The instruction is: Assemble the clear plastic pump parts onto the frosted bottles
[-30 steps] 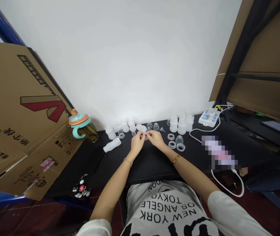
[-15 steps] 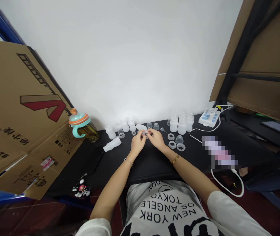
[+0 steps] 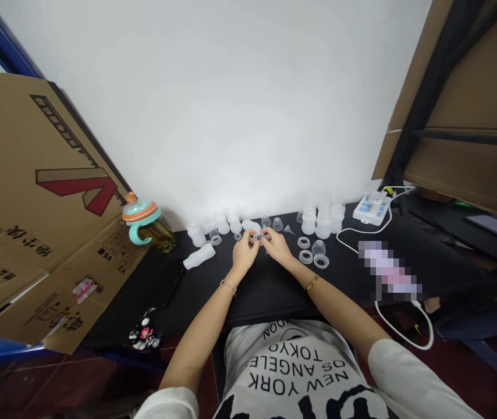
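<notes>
Between my two hands is a small clear bottle collar ring, pinched at its sides. My left hand grips its left edge with thumb and fingers, and my right hand grips its right edge. Whether a nipple sits inside the ring is too small to tell. Just beyond my fingers lie a white bottle and clear domed caps. To the right of my right hand are several loose collar rings and a clear cap. A white bottle lies on its side left of my left hand.
Assembled baby bottles stand at the back right, more bottles at the back left. A teal-lidded jug, a dark phone with a charm, a white power strip and a cable share the black table.
Both hands stay in nearly the same place. The fingers have shifted slightly on the ring, which now shows a little more between them.
</notes>
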The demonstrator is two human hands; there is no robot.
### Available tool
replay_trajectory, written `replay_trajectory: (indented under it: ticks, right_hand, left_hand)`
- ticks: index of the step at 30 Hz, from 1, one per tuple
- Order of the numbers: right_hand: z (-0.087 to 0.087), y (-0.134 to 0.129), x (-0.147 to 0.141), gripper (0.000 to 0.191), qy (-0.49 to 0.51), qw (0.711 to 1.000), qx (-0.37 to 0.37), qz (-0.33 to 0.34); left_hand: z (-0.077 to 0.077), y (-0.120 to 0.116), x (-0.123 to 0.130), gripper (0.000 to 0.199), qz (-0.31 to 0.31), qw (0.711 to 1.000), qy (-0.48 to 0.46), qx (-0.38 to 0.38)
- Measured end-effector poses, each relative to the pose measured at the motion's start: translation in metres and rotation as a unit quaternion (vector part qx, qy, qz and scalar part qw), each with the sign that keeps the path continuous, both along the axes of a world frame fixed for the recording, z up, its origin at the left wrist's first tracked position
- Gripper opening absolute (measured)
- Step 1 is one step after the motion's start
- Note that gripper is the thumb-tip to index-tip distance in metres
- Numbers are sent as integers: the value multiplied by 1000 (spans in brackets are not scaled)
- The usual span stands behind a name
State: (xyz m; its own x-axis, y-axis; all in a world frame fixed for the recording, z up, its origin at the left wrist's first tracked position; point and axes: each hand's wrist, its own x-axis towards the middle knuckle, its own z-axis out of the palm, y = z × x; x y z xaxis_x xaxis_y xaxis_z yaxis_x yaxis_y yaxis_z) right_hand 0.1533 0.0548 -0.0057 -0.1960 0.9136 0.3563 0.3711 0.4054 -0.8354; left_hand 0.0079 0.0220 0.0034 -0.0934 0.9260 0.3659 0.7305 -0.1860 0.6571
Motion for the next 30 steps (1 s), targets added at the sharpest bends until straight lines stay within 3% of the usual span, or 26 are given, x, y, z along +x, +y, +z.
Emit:
replay_trajectory:
  ticks: [9, 16, 30]
  right_hand:
    - [0, 3, 2, 11, -64, 998, 1, -28]
    - [-4, 5, 0, 9, -85, 995, 28, -32]
    - [-2, 1, 0, 11, -40, 999, 3, -8]
  left_hand:
    - [1, -2, 2, 22, 18, 999, 36, 0]
    - [1, 1, 0, 21, -7, 999, 35, 4]
    - [-4, 2, -2, 23, -17, 999, 1, 35]
